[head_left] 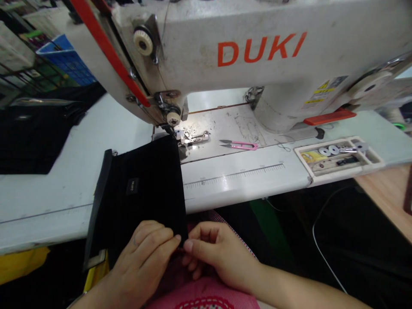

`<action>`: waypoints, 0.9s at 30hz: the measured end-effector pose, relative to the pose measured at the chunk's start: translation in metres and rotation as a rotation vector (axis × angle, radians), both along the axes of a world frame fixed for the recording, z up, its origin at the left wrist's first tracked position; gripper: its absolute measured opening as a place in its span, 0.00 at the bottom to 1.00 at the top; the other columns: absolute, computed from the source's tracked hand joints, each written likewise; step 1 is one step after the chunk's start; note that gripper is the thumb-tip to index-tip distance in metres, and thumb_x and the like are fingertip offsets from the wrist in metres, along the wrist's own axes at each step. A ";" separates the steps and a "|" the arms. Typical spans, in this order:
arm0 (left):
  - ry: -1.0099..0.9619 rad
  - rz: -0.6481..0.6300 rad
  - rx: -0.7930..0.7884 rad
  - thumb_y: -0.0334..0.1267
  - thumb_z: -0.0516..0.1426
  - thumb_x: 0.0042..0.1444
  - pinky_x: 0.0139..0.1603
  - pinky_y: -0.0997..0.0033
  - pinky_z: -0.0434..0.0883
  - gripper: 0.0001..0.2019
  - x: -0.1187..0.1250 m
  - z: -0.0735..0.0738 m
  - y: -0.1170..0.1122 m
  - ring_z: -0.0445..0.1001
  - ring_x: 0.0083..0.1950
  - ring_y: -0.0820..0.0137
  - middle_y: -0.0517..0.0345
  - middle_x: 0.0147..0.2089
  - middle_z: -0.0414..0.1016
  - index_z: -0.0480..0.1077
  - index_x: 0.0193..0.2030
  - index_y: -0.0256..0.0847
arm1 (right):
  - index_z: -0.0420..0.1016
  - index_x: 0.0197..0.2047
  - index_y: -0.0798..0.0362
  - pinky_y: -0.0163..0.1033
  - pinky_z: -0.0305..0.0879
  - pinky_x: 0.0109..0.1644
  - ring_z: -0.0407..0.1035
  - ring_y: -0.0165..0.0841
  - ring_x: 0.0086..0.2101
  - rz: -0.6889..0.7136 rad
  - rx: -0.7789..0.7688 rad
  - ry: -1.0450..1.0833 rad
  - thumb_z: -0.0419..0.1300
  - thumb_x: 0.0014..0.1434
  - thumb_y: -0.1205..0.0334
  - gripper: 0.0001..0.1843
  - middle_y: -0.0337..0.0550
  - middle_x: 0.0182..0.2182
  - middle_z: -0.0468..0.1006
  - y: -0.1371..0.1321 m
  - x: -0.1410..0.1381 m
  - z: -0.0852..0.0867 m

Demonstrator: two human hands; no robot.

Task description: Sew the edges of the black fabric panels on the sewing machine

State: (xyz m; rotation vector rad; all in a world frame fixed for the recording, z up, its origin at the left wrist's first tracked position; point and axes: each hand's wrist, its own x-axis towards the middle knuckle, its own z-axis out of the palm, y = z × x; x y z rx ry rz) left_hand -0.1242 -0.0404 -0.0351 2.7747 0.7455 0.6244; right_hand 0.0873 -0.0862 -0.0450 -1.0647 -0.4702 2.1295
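A black fabric piece (154, 184) with a small dark label (132, 186) lies over the front edge of the sewing table. Its far corner reaches the needle area of the sewing machine (199, 56). My left hand (146, 253) is closed on the near edge of the fabric, with thumb and fingers pressed together. Just to the right, my right hand (212, 251) pinches the fabric's near right corner between thumb and forefinger. The two thumbs are close together, and the fabric's underside is hidden.
Pink thread snips (238, 145) lie on the machine bed. A white parts tray (339, 161) with bobbins is set into the table at right. More black fabric (35, 133) is piled at left, with a blue crate (69, 60) behind.
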 end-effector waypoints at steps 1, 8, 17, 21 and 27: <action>0.000 -0.005 -0.001 0.20 0.52 0.63 0.53 0.60 0.72 0.15 0.001 0.001 0.000 0.72 0.47 0.65 0.53 0.44 0.75 0.72 0.50 0.37 | 0.72 0.33 0.55 0.33 0.66 0.30 0.69 0.26 0.23 -0.005 -0.007 0.002 0.72 0.48 0.41 0.26 0.36 0.24 0.76 0.000 -0.001 -0.001; 0.008 0.036 0.025 0.24 0.56 0.63 0.54 0.57 0.72 0.11 0.002 0.001 -0.002 0.73 0.46 0.65 0.55 0.43 0.76 0.73 0.47 0.40 | 0.72 0.34 0.54 0.33 0.67 0.29 0.70 0.27 0.24 0.015 0.056 -0.079 0.70 0.53 0.43 0.22 0.36 0.25 0.76 -0.001 0.001 0.000; -0.042 0.074 0.010 0.22 0.51 0.64 0.49 0.69 0.71 0.12 0.011 0.007 -0.001 0.72 0.41 0.69 0.57 0.38 0.75 0.73 0.41 0.39 | 0.76 0.49 0.59 0.42 0.71 0.50 0.72 0.37 0.47 -0.139 1.632 -1.110 0.56 0.67 0.69 0.10 0.51 0.45 0.81 0.009 0.026 0.003; 0.002 0.058 0.052 0.27 0.49 0.64 0.49 0.72 0.73 0.12 0.019 0.024 0.011 0.75 0.43 0.69 0.56 0.40 0.77 0.74 0.43 0.41 | 0.78 0.43 0.57 0.39 0.71 0.51 0.75 0.34 0.46 -0.180 1.830 -1.144 0.59 0.67 0.70 0.06 0.42 0.42 0.84 0.020 0.026 -0.001; 0.242 0.110 0.215 0.31 0.51 0.65 0.64 0.60 0.71 0.26 0.023 0.018 0.035 0.66 0.68 0.60 0.47 0.70 0.65 0.60 0.70 0.34 | 0.79 0.41 0.52 0.35 0.74 0.44 0.79 0.31 0.37 -0.203 1.765 -1.121 0.59 0.66 0.70 0.07 0.40 0.36 0.85 0.025 0.017 -0.019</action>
